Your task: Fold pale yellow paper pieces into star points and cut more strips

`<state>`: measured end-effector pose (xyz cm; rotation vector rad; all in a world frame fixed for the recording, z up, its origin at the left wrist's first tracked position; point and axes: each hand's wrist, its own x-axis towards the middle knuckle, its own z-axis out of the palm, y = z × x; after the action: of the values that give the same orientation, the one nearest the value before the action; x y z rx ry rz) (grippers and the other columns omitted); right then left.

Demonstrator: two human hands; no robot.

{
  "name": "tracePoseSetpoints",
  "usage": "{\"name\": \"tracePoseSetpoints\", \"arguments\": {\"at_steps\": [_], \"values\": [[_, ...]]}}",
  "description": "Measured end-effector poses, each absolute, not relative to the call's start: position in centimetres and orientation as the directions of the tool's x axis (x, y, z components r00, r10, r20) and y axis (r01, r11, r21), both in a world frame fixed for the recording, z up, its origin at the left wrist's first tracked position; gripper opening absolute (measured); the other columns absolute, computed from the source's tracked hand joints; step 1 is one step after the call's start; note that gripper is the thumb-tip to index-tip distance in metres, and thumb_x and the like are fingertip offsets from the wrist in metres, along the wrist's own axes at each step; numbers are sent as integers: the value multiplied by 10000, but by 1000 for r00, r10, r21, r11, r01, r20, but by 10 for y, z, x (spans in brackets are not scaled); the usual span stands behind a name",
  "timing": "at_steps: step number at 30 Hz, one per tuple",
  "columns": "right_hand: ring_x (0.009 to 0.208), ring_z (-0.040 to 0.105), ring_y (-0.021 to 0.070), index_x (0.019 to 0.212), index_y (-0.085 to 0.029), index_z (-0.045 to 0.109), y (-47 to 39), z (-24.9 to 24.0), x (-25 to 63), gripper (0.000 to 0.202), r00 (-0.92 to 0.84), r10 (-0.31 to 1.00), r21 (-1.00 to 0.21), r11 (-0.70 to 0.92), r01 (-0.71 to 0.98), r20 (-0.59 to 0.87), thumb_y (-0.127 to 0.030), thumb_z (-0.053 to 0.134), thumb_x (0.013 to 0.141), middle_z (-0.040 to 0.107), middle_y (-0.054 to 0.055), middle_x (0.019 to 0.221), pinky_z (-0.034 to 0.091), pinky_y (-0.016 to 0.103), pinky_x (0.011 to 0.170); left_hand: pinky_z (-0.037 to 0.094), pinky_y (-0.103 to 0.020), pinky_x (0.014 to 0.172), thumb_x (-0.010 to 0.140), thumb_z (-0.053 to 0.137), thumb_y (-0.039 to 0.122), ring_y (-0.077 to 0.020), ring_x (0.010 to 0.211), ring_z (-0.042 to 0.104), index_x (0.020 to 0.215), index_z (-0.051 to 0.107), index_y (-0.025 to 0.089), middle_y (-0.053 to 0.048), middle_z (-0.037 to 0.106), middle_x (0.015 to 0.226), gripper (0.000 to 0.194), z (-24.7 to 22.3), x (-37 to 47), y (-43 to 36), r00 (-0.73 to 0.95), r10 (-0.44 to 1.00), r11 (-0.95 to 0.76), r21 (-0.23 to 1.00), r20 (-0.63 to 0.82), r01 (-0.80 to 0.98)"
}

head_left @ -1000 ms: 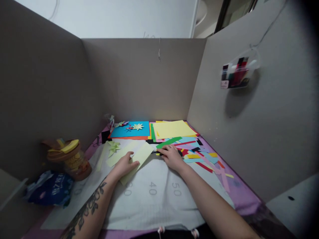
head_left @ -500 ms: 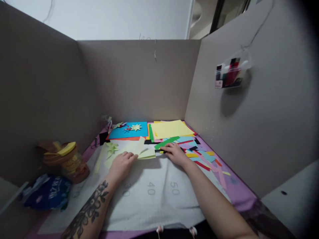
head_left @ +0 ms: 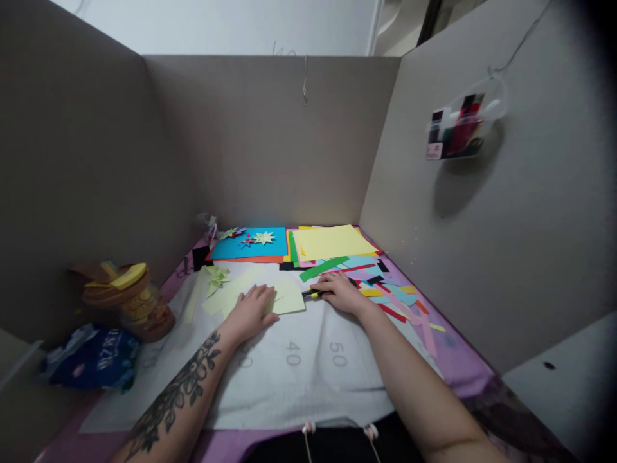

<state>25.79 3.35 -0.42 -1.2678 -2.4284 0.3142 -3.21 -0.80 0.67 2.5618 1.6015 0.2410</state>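
Note:
My left hand (head_left: 251, 313) lies flat, fingers spread, on a pale green sheet of paper (head_left: 293, 303). A short slit or crease shows in that sheet near its right part. My right hand (head_left: 340, 292) is closed around black-and-yellow scissors (head_left: 315, 294), whose tip points left at the sheet's right edge; the handles are mostly hidden under the hand. A folded light green paper star (head_left: 216, 278) rests left of the sheet, beside a pale green strip (head_left: 196, 296). Just beyond my right hand is a green strip (head_left: 324, 268).
Colored paper strips (head_left: 405, 302) are scattered at the right. At the back lie a blue sheet (head_left: 231, 247) with paper stars and a stack of yellow paper (head_left: 332, 242). A brown cup (head_left: 139, 302) and a blue packet (head_left: 91, 357) stand left. Grey panels surround the table.
My left hand has flattened onto the pale green sheet, whose raised flap now lies down. The right hand stays at the sheet's edge with the scissors. The camera view has tilted slightly downward.

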Motion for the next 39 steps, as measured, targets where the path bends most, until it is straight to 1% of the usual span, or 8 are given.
{"name": "tracePoseSetpoints", "arguments": {"at_steps": [3,6,12,15,18,22,31,39], "values": [[1064,489,214,1159,-300,619,35,-5,254,419,-495,824,-343,565,751,274,-105,525,801,610,46,1116,260,425,953,320,-420,979,828,483,485,-293,1196,398,1343,379,224,-135,466,1291,587,6,-28,-3,408,910,-415,174,76,893],[1067,486,217,1157,-305,620,38,-6,253,423,-480,839,-332,542,772,256,-98,521,801,613,49,1117,257,434,953,351,-402,917,833,463,502,-293,1105,448,1286,436,247,-123,509,1187,521,9,-23,-1,333,938,-344,139,97,929],[1081,486,215,1153,-282,627,38,-6,263,431,-490,842,-355,539,764,223,-86,524,784,606,51,1120,294,398,942,364,-421,890,833,435,536,-303,1122,431,1246,477,259,-116,495,1231,499,7,-23,-1,304,948,-312,95,92,945],[1087,493,216,1148,-281,632,38,-7,268,423,-519,831,-364,555,748,200,-100,533,779,612,46,1114,312,381,936,343,-454,936,850,398,530,-306,1198,394,1284,452,261,-113,457,1322,512,2,-25,0,319,945,-325,91,77,941],[1070,510,220,1133,-283,644,38,-8,273,423,-528,831,-374,551,745,173,-105,551,762,619,40,1104,318,377,941,270,-495,1012,893,310,506,-314,1323,273,1361,378,274,-99,346,1447,526,-4,-26,2,327,944,-329,92,28,940],[1039,526,220,1122,-278,656,37,-6,275,426,-540,831,-374,547,749,135,-105,565,743,623,37,1096,344,351,915,192,-563,1039,929,206,478,-332,1385,142,1422,260,350,-51,209,1521,512,-9,-26,7,339,939,-332,111,-54,937],[1029,514,223,1125,-330,640,24,5,253,421,-542,834,-225,551,804,106,-121,543,772,629,34,1072,255,400,932,185,-586,1038,929,206,450,-337,1387,131,1415,270,373,-40,202,1522,496,-13,-25,10,335,940,-327,122,-56,937],[1029,509,223,1104,-318,650,14,11,258,398,-560,823,-206,566,798,93,-136,565,760,638,38,1047,245,389,928,177,-585,1045,924,210,434,-323,1389,133,1415,271,374,-23,198,1523,499,-9,-22,9,312,948,-302,127,-70,945]]}}
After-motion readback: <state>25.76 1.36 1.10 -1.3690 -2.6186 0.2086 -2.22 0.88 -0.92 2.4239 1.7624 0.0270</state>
